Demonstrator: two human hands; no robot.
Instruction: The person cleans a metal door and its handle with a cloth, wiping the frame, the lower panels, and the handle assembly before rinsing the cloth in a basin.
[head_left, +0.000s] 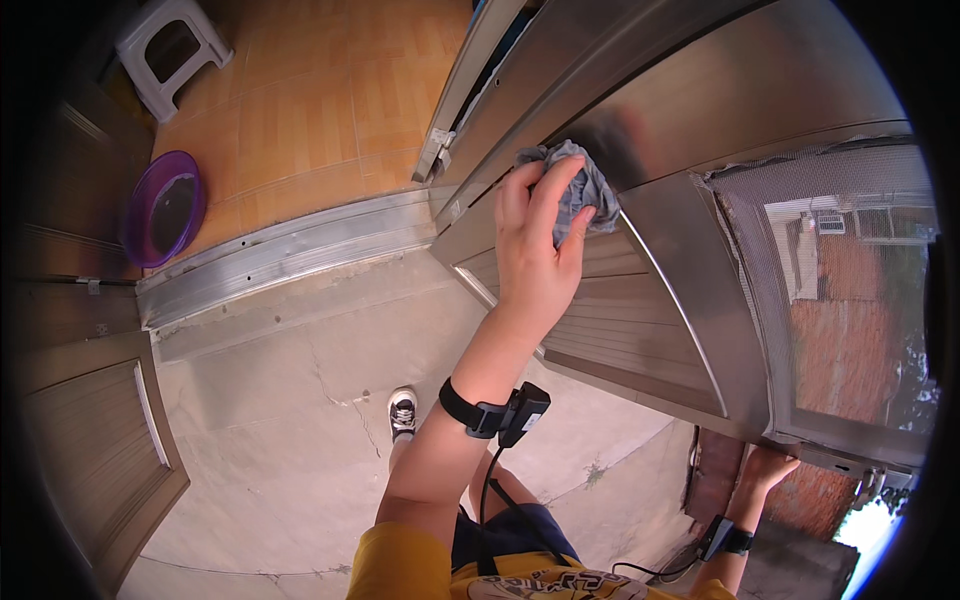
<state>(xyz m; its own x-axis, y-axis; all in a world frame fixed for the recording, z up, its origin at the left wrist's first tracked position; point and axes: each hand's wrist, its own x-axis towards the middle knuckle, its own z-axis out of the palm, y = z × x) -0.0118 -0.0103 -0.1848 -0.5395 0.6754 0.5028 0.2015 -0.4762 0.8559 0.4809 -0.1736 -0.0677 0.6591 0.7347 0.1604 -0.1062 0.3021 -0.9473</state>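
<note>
A crumpled grey cloth (583, 187) is bunched under the fingers and thumb of my left hand (536, 247). It is pressed against the inner face of a metal door (660, 154), just above a ribbed lower panel (637, 322). My right hand (771, 466) grips the free edge of the same door, low on the right, beside its latch hardware (870, 484). Its fingertips are partly hidden behind the edge. A mesh screen (757, 195) fills the door's upper opening.
An aluminium threshold (292, 244) divides the concrete ground (285, 375) from the tiled floor (315, 97). Inside are a purple basin (199, 202) and a white plastic stool (146, 79). A second door leaf (169, 420) stands at left. Black straps with cabled devices (525, 412) circle both forearms.
</note>
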